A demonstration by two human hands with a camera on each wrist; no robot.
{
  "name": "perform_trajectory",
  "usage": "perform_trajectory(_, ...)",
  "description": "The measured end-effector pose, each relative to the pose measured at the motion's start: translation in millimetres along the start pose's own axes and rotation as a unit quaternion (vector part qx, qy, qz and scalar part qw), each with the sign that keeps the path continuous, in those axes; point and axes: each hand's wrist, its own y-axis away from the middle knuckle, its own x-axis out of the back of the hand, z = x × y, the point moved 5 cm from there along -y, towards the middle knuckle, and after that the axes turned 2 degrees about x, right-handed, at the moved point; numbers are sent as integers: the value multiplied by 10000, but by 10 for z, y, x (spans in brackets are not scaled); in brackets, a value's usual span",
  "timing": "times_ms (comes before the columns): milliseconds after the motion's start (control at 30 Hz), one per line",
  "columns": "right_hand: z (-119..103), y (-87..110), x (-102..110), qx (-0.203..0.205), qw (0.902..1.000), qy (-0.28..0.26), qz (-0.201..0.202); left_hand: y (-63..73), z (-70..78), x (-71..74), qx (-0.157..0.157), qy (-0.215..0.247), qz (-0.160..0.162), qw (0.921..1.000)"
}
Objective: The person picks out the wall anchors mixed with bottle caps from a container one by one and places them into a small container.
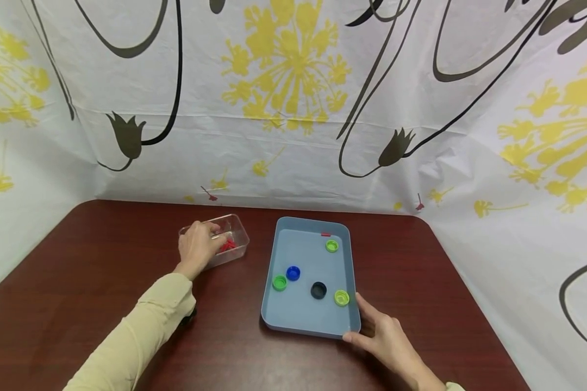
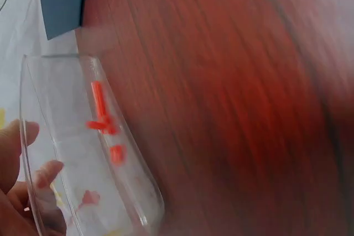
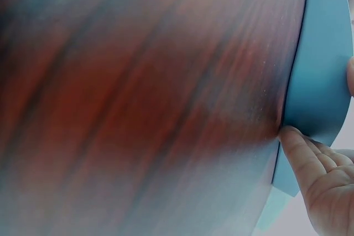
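A clear plastic box (image 1: 242,247) stands on the left side of the table, with a few small red pieces (image 1: 228,245) lying on its floor. My left hand (image 1: 198,247) reaches over its left rim; in the left wrist view the fingers (image 2: 50,172) are spread inside the box, apart from the red pieces. Right of the box lies a blue-grey tray (image 1: 308,327). It bears a blue cap (image 1: 293,273), a green cap (image 1: 280,282), a black cap (image 1: 318,290), two lime caps (image 1: 341,297) and a red stick (image 1: 325,234). My right hand (image 1: 388,342) holds the tray's near right corner between thumb and fingers.
The dark red wooden table (image 1: 230,353) extends on all sides of the tray and box. A white cloth (image 1: 293,163) with yellow and grey plant prints hangs behind the table and at both sides.
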Motion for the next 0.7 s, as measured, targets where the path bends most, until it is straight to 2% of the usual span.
perform_trajectory(67, -10, 1, 4, 16, 10000, 67, 43, 12, 81, -14, 12, 362, 72, 9993)
perform_trajectory(167, -19, 4, 7, 17, 9999, 129, 112, 0, 307, -76, -6, 1073, 166, 9941)
perform_trajectory(267, -20, 7, 13, 20, 9998, 146, 127, -37, 638, -217, 16, 1782, 107, 9839)
perform_trajectory(367, -17, 7, 21, 10, 9997, 187, 144, -64, 985, -412, 324, 2304, -205, 9723)
perform_trajectory(467, -16, 6, 30, -13, 9995, 239, 196, -81, 1292, -629, 702, 2605, -557, 9613)
perform_trajectory(533, -13, 4, 29, 12, 9996, 210, 166, -78, 1446, -768, 944, 2722, -713, 9549)
perform_trajectory(633, -10, 4, 22, 65, 9997, 172, 128, -53, 1598, -960, 1273, 2739, -775, 9501)
perform_trajectory(700, -9, 1, 11, 104, 9998, 125, 102, -35, 1648, -1080, 1381, 2689, -691, 9507)
